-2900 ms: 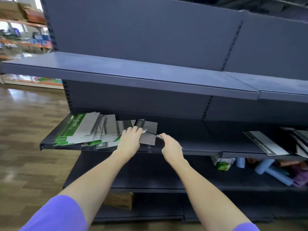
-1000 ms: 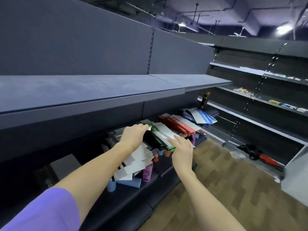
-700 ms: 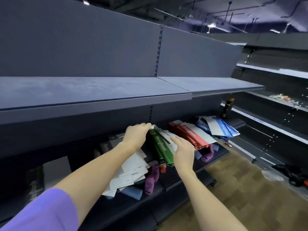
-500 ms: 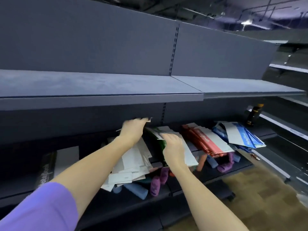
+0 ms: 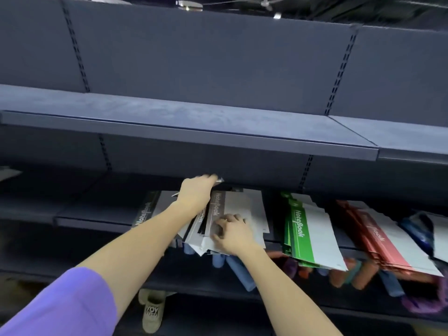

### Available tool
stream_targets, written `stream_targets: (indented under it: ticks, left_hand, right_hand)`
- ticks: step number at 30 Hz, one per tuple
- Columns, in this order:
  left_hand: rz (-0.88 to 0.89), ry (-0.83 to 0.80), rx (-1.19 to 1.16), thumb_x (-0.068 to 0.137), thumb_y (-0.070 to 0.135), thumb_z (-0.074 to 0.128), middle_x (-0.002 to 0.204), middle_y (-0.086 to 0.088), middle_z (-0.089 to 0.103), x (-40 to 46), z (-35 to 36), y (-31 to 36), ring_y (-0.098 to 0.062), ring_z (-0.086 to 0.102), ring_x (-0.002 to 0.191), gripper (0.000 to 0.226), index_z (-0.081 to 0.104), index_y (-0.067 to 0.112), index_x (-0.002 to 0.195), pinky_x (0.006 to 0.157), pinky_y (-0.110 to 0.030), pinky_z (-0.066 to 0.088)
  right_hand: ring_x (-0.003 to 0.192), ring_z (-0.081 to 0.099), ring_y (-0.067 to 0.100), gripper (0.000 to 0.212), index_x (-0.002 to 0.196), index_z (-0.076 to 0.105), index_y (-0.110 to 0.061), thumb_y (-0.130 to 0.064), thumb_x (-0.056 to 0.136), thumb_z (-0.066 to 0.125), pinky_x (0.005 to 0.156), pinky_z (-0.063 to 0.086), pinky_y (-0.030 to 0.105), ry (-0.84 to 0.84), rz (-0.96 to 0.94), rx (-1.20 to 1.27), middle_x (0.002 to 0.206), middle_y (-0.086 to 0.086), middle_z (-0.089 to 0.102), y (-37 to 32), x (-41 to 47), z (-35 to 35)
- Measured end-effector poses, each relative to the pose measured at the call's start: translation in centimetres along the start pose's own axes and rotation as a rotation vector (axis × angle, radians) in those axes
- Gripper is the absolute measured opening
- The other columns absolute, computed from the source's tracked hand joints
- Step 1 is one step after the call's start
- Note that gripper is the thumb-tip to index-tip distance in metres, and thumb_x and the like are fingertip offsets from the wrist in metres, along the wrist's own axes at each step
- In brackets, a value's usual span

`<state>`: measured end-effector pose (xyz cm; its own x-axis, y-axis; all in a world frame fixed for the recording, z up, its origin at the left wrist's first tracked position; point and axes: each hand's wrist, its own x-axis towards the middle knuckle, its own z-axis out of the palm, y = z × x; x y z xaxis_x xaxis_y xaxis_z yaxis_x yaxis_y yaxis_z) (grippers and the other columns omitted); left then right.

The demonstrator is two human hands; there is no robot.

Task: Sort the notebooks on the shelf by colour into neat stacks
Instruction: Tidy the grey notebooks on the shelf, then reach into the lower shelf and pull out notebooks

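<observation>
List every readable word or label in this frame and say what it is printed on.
"NoteBook": spine strip of the green notebook.
"NoteBook": grey strip of the grey notebook under both hands.
"NoteBook": black strip of the black notebook at the left.
"TOY": the shoe below; its second line is too blurred.
Red notebook lettering: too blurred to read.

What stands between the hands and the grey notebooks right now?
Nothing visible: the left hand reaches over the far edge of the grey notebooks, and the right hand presses on top of them.
</observation>
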<state>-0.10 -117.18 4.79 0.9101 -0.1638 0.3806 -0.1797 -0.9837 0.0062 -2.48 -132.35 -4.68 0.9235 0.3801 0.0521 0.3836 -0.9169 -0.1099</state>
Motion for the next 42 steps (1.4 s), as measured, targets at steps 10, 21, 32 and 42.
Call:
stream_targets:
  ticks: [10,21,32,42]
  left_hand:
    - [0.235,0.082,-0.084,0.081,-0.006,0.056,0.108,-0.003,0.063,0.7,1.2,6.7,-0.027,0.061,0.097,0.055,0.052,0.016,0.132,0.059,-0.035,0.041]
    - [0.586,-0.153,-0.082,0.085,0.0,0.057,0.112,-0.007,0.062,-2.2,4.9,22.9,-0.031,0.062,0.103,0.055,0.044,0.017,0.136,0.067,-0.036,0.036]
    - [0.61,-0.475,-0.221,0.092,0.016,0.059,0.123,-0.008,0.052,-3.6,8.4,25.7,-0.027,0.049,0.116,0.03,0.056,0.011,0.122,0.097,-0.039,0.043]
    - [0.473,-0.431,-0.135,0.091,0.042,0.062,0.139,-0.007,0.042,-3.6,8.1,22.2,-0.03,0.039,0.128,0.062,0.039,0.019,0.144,0.1,-0.045,0.039]
  right_hand:
    - [0.108,0.057,0.032,0.03,0.12,0.063,-0.015,-0.021,0.093,0.052,0.087,0.044,0.039,0.283,0.27,0.224,0.118,0.009,0.06,6.8,-4.7,-2.3]
    - [0.12,0.052,0.028,0.037,0.131,0.054,-0.016,-0.016,0.094,0.054,0.097,0.041,0.039,0.35,0.8,0.223,0.131,0.006,0.057,15.9,-15.5,-3.6]
    - [0.126,0.049,0.025,0.04,0.137,0.052,-0.015,-0.012,0.097,0.052,0.102,0.042,0.037,0.342,0.705,0.323,0.137,0.005,0.054,17.6,-18.7,-2.9]
    - [0.126,0.048,0.026,0.038,0.136,0.052,-0.014,-0.012,0.098,0.051,0.103,0.041,0.038,0.309,0.617,0.317,0.137,0.006,0.054,16.3,-16.7,-2.7]
